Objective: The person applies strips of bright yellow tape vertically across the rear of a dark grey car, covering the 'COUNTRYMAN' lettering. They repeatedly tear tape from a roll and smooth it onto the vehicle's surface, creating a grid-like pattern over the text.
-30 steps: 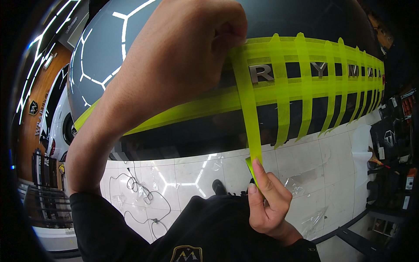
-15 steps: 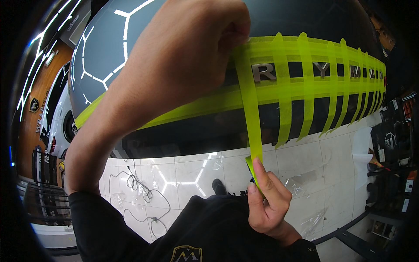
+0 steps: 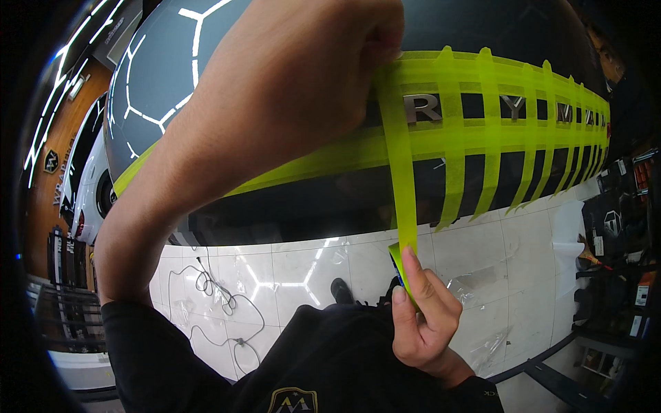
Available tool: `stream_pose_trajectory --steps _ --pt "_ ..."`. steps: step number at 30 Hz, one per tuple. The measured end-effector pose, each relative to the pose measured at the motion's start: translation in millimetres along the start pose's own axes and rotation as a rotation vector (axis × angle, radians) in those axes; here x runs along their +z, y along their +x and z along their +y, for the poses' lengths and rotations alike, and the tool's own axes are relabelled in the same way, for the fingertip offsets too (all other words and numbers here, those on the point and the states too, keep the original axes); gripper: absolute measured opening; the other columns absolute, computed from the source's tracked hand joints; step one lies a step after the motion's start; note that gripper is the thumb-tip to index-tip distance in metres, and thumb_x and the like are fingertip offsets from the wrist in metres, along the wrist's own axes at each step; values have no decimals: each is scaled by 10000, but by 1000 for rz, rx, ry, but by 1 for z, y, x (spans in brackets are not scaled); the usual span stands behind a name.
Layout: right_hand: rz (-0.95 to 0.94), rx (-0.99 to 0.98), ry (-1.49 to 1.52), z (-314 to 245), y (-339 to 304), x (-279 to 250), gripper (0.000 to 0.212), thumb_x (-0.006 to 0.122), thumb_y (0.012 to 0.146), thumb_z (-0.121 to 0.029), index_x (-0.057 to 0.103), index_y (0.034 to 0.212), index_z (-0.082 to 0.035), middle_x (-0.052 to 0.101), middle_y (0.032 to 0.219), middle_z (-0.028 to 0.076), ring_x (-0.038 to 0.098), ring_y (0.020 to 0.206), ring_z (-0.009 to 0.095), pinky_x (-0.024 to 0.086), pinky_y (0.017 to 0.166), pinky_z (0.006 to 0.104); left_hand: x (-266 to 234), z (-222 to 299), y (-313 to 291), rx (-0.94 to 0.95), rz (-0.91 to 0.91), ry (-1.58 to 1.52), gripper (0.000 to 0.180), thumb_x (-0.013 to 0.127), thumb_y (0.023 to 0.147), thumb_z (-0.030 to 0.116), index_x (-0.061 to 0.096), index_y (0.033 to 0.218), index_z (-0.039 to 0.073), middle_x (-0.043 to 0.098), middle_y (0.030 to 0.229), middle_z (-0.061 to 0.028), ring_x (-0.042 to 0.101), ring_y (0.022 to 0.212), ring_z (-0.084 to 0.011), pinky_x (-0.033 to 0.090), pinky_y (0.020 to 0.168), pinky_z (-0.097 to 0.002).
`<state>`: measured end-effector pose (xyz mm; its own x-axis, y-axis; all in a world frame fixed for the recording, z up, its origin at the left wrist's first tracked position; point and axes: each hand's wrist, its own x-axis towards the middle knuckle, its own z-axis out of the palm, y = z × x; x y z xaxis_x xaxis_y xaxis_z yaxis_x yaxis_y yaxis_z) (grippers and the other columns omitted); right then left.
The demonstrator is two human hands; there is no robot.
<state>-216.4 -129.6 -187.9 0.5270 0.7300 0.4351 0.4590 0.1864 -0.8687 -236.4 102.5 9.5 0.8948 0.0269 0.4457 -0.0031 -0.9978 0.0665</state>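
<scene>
Tape roll (image 3: 397,263), between four and five o'clock, we find pinched between thumb and fingers of the right hand (image 3: 428,323); its strip (image 3: 399,175) crosses dark bodywork (image 3: 310,206) to the left hand (image 3: 310,79), twelve o'clock, grip hidden: we cannot tell.

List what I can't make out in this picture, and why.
In the head view:
- Left hand: fingertips mostly hidden by the hand itself.
- Car panel: part beneath the left hand covered by it; far end cut off by the upper edge.
- Tape roll: largely hidden by the right hand.
- Far-right metal letters: too small, squeezed near the fisheye rim.
</scene>
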Motion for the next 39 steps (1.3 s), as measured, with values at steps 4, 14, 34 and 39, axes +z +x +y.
stream_pose_trajectory --steps 4,14,34,39 --pt "21 -27 4 4 0 3 538 586 899 71 573 1436 110 560 752 109 490 609 127 381 547 271 1 1 2 9 9 18 60 689 859 -40 641 892 -27 680 858 -203 687 784 -343 551 711 -401" --pt "44 -46 12 3 3 5 519 614 906 71 594 1423 99 542 709 102 490 553 138 350 485 275 -5 6 5 -61 -72 7 57 688 862 -52 641 889 -33 693 864 -191 688 768 -318 557 706 -388" --pt "34 -28 21 1 1 7 529 611 895 81 594 1423 98 536 704 96 476 551 139 353 488 282 -6 30 8 -129 -67 182 30 670 890 -14 646 889 -32 702 859 -200 695 817 -354 555 753 -420" --pt "46 -33 9 4 1 6 522 611 904 82 593 1425 98 540 706 99 478 559 135 357 501 278 -8 10 7 -110 -106 55 55 654 906 -4 627 863 -25 689 845 -197 677 803 -366 541 747 -438"
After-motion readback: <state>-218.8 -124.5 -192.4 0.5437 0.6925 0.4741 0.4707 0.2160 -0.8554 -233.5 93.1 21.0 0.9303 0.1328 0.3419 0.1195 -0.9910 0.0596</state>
